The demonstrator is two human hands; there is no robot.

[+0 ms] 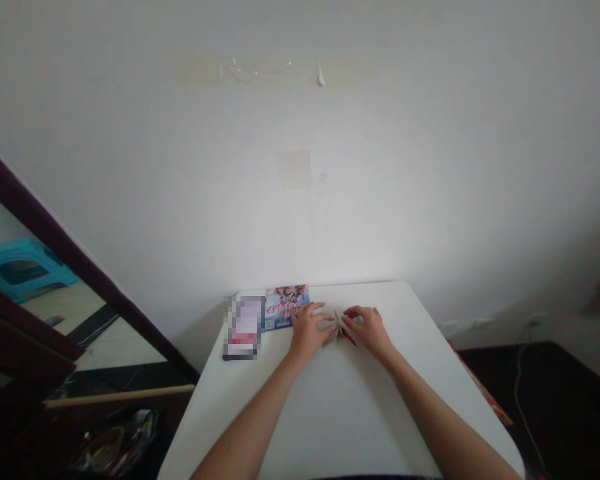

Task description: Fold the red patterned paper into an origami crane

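A small object with a pale, pointed upper part and a dark red lower part [349, 338] is between my two hands over the white table [330, 420]. My left hand [310, 328] is at its left side, thumb and index finger reaching toward it, the other fingers apart. At its right, my right hand [367, 327] has its thumb and index finger pinched at the object's edge. Whether my left fingertips touch it is too small to tell. A colourful printed card [279, 309] lies partly behind my left hand.
A phone-like device [245, 328], blurred out, lies at the table's left. The white wall [380, 167] rises right behind the table. Beyond a dark frame at the left is a blue stool [25, 267]. A cable [519, 387] hangs at the right.
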